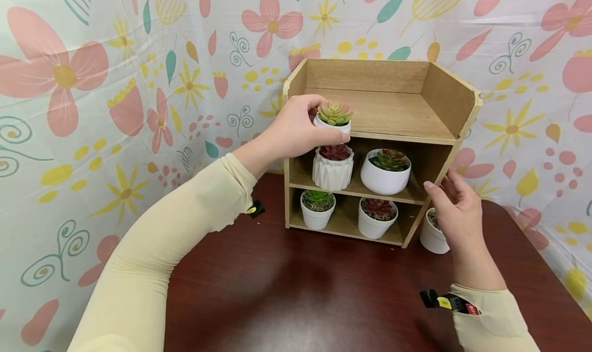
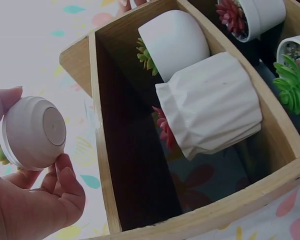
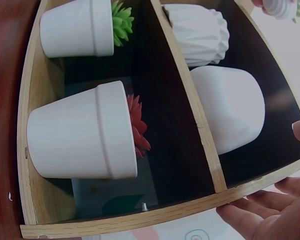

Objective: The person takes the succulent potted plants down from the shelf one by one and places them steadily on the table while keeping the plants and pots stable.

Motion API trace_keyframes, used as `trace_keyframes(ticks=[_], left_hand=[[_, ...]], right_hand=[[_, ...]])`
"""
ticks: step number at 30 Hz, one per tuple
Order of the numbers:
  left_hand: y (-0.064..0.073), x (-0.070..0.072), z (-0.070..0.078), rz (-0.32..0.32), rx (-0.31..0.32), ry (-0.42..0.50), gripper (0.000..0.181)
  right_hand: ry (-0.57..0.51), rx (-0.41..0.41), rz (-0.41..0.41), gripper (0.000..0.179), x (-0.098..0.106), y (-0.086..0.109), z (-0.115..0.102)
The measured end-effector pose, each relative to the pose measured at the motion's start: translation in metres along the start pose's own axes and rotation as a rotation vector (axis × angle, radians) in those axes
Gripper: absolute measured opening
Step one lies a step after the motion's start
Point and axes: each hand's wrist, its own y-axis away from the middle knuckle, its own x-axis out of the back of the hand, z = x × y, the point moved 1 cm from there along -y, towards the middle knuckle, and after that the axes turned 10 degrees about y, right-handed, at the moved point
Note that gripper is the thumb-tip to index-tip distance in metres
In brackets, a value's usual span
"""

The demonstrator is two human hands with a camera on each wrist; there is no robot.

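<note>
My left hand grips a small white pot with a green, pink-tipped succulent at the left front of the top board of a wooden shelf. In the left wrist view this pot's round base shows, apart from the shelf's edge. My right hand holds the shelf's right side panel, thumb at the front edge and fingers outside. On the middle level stand a ribbed white pot with a dark red succulent and a rounded white pot with a green-red one.
The bottom level holds a white pot with a green succulent and one with a red succulent. Another white pot stands on the dark red table, right of the shelf. A flower-patterned cloth hangs behind.
</note>
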Motion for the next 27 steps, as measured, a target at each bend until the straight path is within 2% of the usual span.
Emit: trace_keyframes(ticks=[8, 15, 23, 27], left_hand=[[0.014, 0.002, -0.011, -0.003, -0.034, -0.026, 0.029], [0.022, 0.004, -0.019, -0.005, -0.007, -0.013, 0.029], [0.029, 0.003, -0.026, -0.026, -0.035, 0.000, 0.028], [0.033, 0.001, -0.029, -0.036, -0.019, 0.019, 0.030]], right_hand=[[0.026, -0.003, -0.010, 0.059, 0.001, -0.001, 0.002], [0.025, 0.000, -0.006, 0.058, 0.001, -0.002, 0.002], [0.054, -0.010, -0.011, 0.059, 0.001, -0.002, 0.002], [0.064, -0.012, -0.017, 0.060, 0.002, -0.002, 0.003]])
